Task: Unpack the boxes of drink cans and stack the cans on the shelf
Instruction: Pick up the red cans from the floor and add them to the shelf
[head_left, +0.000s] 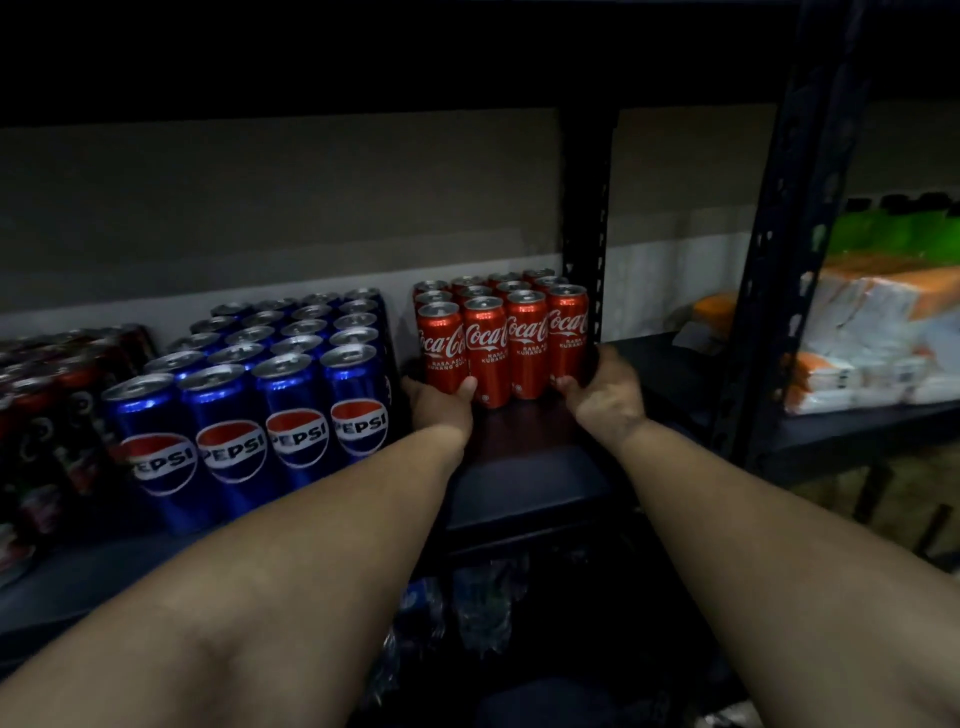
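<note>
Dark metal shelf (524, 483) with perforated uprights, seen from above and in front; every place below is given relative to the red Coca-Cola block.

Blue Pepsi block (270, 384): upright cans just to the left of the Coca-Cola block, four across the front row and about six rows deep, roughly twenty-four in all; the rear rows are dim and the count there is uncertain.

Red Coca-Cola block (501, 332): upright cans standing toward the rear of the shelf board, against the upright post (587, 228) at its right. Four cans across, four rows deep, sixteen counted; the rearmost row shows its tops only.

Dark red-and-black cans (57, 395): a further group far to the left, beyond the Pepsi block, cut by the frame edge; number cannot be told.

White-and-orange wrapped packs (872, 343): well to the right, on a neighbouring shelf past a second upright, with green packs (893, 228) behind them.

Left hand (441, 402): at the front left corner of the Coca-Cola block, fingers curled round the corner can, thumb on the block's front face.

Right hand (605, 387): at the front right corner, fingers curled round the end can, thumb on its lower front.
</note>
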